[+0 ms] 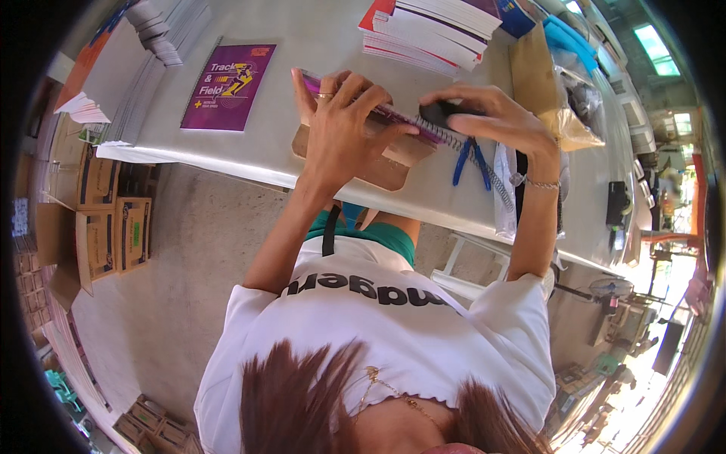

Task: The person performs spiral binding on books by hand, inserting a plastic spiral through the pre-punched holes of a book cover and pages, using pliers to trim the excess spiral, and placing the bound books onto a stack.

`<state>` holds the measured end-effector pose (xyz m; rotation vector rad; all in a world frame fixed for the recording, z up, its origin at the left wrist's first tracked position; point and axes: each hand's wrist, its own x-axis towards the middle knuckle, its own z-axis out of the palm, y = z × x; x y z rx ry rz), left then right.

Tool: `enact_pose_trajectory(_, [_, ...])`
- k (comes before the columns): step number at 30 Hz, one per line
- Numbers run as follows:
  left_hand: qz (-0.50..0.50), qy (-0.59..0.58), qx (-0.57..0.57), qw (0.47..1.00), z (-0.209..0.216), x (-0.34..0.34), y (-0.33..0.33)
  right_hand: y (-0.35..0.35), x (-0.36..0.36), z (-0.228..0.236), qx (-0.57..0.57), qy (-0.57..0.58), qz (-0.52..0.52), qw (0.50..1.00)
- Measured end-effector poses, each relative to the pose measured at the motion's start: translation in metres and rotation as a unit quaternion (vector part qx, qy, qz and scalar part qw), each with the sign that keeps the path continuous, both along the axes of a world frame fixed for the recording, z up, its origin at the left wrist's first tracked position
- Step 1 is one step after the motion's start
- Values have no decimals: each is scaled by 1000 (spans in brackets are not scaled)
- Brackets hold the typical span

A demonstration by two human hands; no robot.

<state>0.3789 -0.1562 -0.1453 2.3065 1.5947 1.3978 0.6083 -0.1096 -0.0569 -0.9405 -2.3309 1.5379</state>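
My left hand [344, 121] is closed around a purple booklet [393, 115], holding it on edge with the thumb in front and the fingers behind. A metal spiral coil [495, 181] runs along the booklet's right part and trails past its end toward the table's front edge. My right hand [495, 117] is curled over a black rounded object [439, 113] at the coil; its kind is not clear. Under the booklet lies a brown cardboard piece [397, 166]. Blue-handled pliers [470, 163] rest just below my right hand, beside the coil.
A purple spiral-bound booklet [229, 87] lies flat at the left. Stacks of printed sheets [427, 38] stand at the back, with more paper stacks [136, 94] at the far left. A cardboard box [537, 72] with plastic bags is at the right. Cartons [113, 234] stand on the floor.
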Motion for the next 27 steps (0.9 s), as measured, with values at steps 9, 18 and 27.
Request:
enact_pose_trajectory(9, [-14,3,4,1000,1,-2,1,-9,7,-11,-60,54,-130,988])
enact_pose_trajectory(18, [-18,-8,19,1000,5,0,-1,-1,2,-17,4,40,-159,986])
enact_pose_trajectory(27, [-4,0,18,1000,6,-1,0,10,7,-19,77,-16,-49,996])
